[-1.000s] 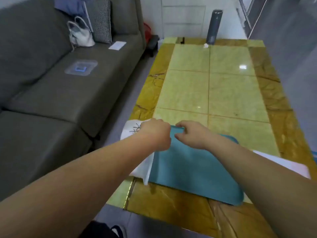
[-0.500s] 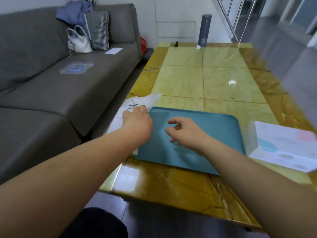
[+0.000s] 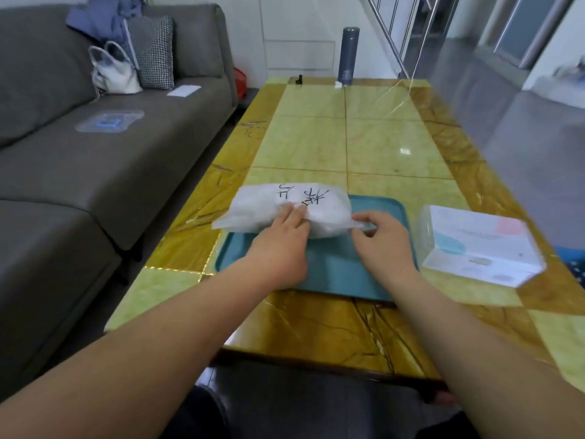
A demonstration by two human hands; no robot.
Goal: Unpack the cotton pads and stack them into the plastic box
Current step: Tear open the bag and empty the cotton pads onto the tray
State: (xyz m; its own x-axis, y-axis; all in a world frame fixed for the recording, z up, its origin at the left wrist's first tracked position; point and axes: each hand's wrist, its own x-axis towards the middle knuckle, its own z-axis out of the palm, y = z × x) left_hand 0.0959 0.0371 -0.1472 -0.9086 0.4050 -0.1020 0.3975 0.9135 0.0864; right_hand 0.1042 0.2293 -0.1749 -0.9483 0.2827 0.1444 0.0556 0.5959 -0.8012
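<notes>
Nearest me, the left hand (image 3: 278, 248) lies with fingers fairly straight on top of the white plastic bag with black handwriting (image 3: 269, 205), pressing rather than closing. The right hand (image 3: 384, 245) has a narrow grip, thumb and fingers pinching the bag's right-hand end. Half a second ago the bag lay mostly off the left side of the teal plastic tray (image 3: 332, 274) and the right hand hovered loose. Now the bag sits across the tray's far left corner with both hands on it. I read that as opening about to begin; the cotton pads, I judge, are inside, unseen.

The clear plastic box with a pastel label (image 3: 481, 245) waits just beside the tray's right edge. The bag's left tail lies near the edge facing the grey sofa (image 3: 95, 185). Beyond, the yellow-green marble surface (image 3: 316, 144) gives room up to the grey flask (image 3: 348, 55).
</notes>
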